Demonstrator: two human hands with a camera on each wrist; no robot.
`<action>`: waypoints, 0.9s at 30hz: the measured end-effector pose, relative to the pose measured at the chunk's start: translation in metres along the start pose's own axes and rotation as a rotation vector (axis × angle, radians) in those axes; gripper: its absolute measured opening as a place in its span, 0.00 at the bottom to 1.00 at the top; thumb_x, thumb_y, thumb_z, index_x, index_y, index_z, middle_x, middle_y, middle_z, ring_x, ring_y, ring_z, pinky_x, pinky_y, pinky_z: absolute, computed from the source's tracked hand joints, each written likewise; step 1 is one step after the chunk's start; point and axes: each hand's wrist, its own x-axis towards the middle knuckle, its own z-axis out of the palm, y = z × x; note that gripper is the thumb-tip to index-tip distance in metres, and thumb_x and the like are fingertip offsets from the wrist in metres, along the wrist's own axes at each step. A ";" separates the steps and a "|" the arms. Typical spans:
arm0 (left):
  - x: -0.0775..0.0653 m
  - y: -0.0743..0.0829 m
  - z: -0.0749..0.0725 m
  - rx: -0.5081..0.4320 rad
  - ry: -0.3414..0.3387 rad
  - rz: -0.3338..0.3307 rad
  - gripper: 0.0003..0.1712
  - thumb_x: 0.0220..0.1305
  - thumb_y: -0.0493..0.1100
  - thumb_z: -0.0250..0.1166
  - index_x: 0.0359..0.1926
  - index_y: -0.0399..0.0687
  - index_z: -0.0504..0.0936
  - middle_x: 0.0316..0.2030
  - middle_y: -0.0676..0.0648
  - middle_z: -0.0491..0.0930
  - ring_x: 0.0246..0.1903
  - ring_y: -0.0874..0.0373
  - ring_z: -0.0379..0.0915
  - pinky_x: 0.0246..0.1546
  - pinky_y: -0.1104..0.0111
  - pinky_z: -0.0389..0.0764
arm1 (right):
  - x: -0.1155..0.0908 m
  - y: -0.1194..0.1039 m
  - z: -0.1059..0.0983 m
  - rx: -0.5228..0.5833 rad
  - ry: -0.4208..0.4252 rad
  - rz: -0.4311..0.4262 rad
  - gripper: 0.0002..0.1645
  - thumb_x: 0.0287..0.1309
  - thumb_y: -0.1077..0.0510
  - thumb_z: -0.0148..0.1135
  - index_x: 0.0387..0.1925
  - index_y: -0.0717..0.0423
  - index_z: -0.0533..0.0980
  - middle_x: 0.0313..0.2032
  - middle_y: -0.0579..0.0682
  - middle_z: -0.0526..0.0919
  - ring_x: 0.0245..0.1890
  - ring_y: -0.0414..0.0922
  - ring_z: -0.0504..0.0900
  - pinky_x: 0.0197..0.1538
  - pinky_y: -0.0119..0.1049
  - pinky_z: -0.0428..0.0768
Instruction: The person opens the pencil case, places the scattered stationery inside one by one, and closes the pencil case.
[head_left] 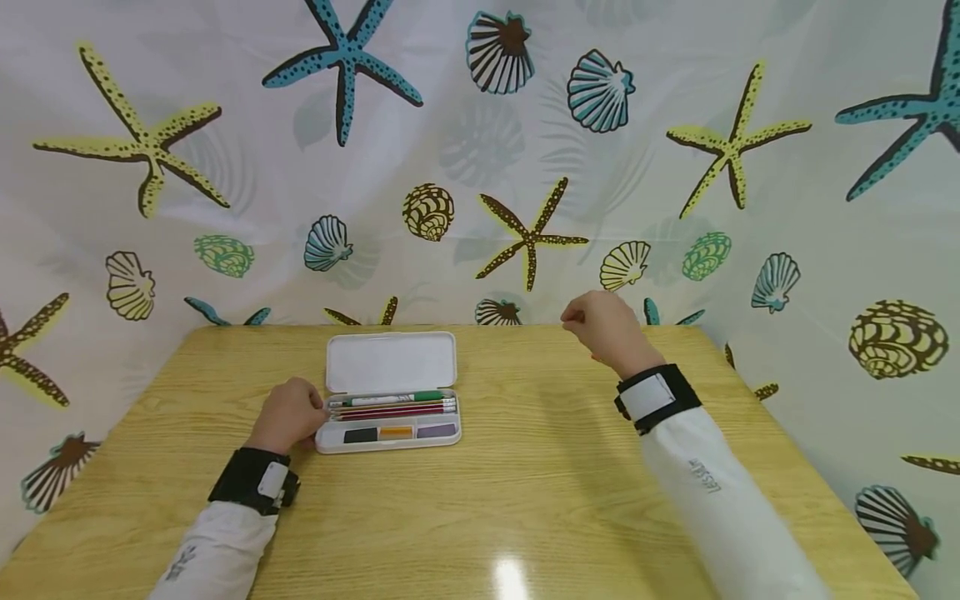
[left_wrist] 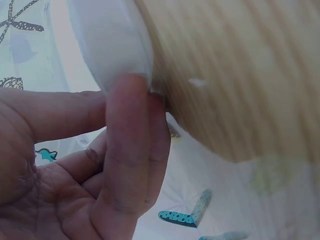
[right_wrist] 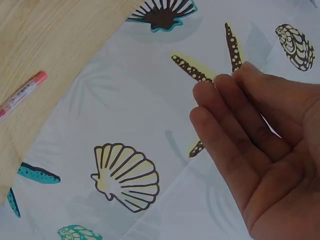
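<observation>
A white pencil case (head_left: 387, 445) lies on the table with its lid (head_left: 392, 363) raised at the back. Inside are a green marker (head_left: 390, 399), several pencils (head_left: 397, 411) and a row of black, orange and purple blocks (head_left: 395, 432). At the case's left end, my left hand (head_left: 287, 412) pinches its edge between thumb and fingers; the left wrist view shows this grip on the white rim (left_wrist: 117, 45). My right hand (head_left: 606, 332) is raised over the table's back edge, fingers loosely bent, thumb near the fingertips, holding nothing. Below it lies a red-capped pen (right_wrist: 24, 94), mostly hidden in the head view.
The wooden table (head_left: 495, 492) has its far edge against a hanging cloth (head_left: 450, 150) printed with starfish and shells. The cloth also runs down both sides. A bright light reflection (head_left: 510, 575) shows on the table's front part.
</observation>
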 end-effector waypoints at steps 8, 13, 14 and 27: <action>0.000 -0.002 0.000 -0.005 0.002 -0.002 0.09 0.63 0.35 0.66 0.35 0.27 0.82 0.30 0.37 0.80 0.20 0.53 0.77 0.21 0.67 0.78 | -0.008 0.036 -0.008 -0.009 -0.042 0.082 0.09 0.64 0.66 0.67 0.43 0.67 0.86 0.41 0.63 0.87 0.42 0.58 0.86 0.47 0.53 0.83; -0.001 0.000 -0.001 -0.007 0.003 -0.001 0.09 0.63 0.34 0.65 0.35 0.27 0.82 0.31 0.37 0.81 0.20 0.54 0.77 0.20 0.67 0.78 | -0.013 0.057 -0.007 -0.012 -0.078 0.121 0.09 0.63 0.67 0.67 0.43 0.69 0.86 0.41 0.64 0.87 0.42 0.60 0.85 0.48 0.54 0.82; -0.001 0.000 -0.001 -0.007 0.002 -0.001 0.09 0.63 0.34 0.65 0.35 0.27 0.82 0.31 0.36 0.81 0.20 0.53 0.77 0.20 0.67 0.78 | -0.014 0.060 -0.006 -0.010 -0.084 0.127 0.09 0.63 0.68 0.67 0.43 0.70 0.85 0.41 0.64 0.87 0.42 0.60 0.85 0.48 0.55 0.82; -0.003 0.003 -0.001 -0.011 0.001 -0.018 0.09 0.64 0.34 0.65 0.36 0.28 0.82 0.32 0.36 0.81 0.21 0.53 0.77 0.21 0.67 0.78 | -0.016 0.099 0.009 -0.015 -0.182 0.196 0.08 0.61 0.70 0.66 0.40 0.73 0.85 0.41 0.68 0.87 0.44 0.65 0.85 0.47 0.57 0.83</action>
